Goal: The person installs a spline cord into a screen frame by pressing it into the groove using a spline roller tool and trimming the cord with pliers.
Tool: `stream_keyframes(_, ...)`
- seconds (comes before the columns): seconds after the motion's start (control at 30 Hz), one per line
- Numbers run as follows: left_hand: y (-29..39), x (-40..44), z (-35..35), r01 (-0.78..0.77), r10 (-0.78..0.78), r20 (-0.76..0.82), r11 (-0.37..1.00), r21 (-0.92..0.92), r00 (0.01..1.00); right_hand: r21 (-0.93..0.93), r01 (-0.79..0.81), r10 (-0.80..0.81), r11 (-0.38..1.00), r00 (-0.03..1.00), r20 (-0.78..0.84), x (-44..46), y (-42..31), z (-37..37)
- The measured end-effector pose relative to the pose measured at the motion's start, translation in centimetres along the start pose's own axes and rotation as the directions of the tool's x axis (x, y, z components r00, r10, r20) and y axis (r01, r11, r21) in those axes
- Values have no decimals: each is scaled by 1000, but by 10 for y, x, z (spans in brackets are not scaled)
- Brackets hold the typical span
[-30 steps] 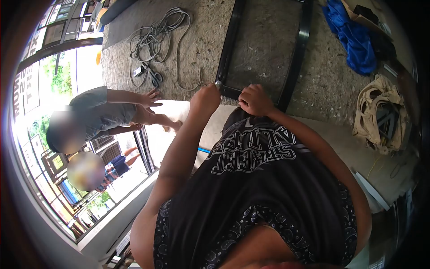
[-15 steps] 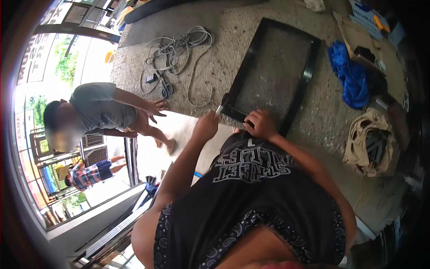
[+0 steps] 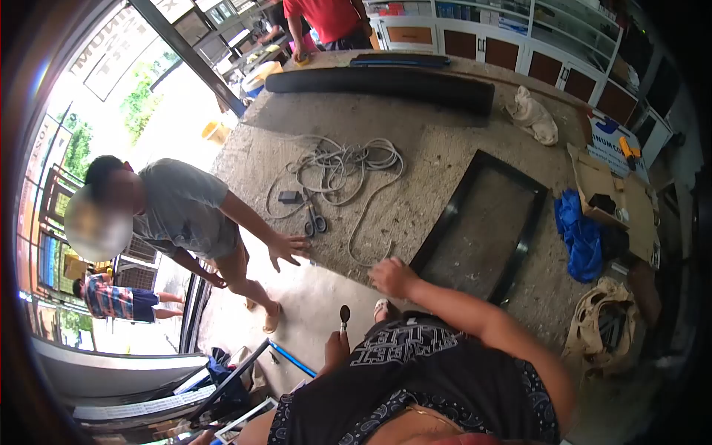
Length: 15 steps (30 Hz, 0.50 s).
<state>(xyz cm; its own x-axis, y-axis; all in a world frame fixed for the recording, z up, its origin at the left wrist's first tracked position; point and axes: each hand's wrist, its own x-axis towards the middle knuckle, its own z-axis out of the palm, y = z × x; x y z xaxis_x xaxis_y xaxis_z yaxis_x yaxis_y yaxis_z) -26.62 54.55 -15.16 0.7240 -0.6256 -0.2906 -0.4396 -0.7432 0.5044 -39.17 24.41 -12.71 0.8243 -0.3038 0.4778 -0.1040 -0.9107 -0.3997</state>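
Observation:
My left hand is low beside my shirt, off the table, closed around a spline roller with a light shank and a dark round head pointing up. My right hand is at the table's near edge, fingers bent and a little apart. Just beyond its fingers lies the loose end of a grey cord, whose tangled coils spread across the table. To the right of that hand, a black rectangular frame lies flat, with dark mesh inside it.
Scissors and a small black box lie by the cord. A person in grey reaches over the left edge. A dark roll lies at the back. Blue cloth, a cardboard box and a beige bag are right.
My left hand has dropped away from the frame with the roller. The right hand has left the frame's near edge and moved left toward the cord's end. My view has tilted up.

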Motion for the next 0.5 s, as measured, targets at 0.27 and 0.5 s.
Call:
stream_keyframes(0.27,-220,38,22,132,-127,-35,971,201,991,-195,-297,345,935,888,303,36,-24,40)
stream_keyframes(0.5,-294,88,-10,163,-194,93,949,268,977,384,-33,-210,923,791,574,161,-18,-82)
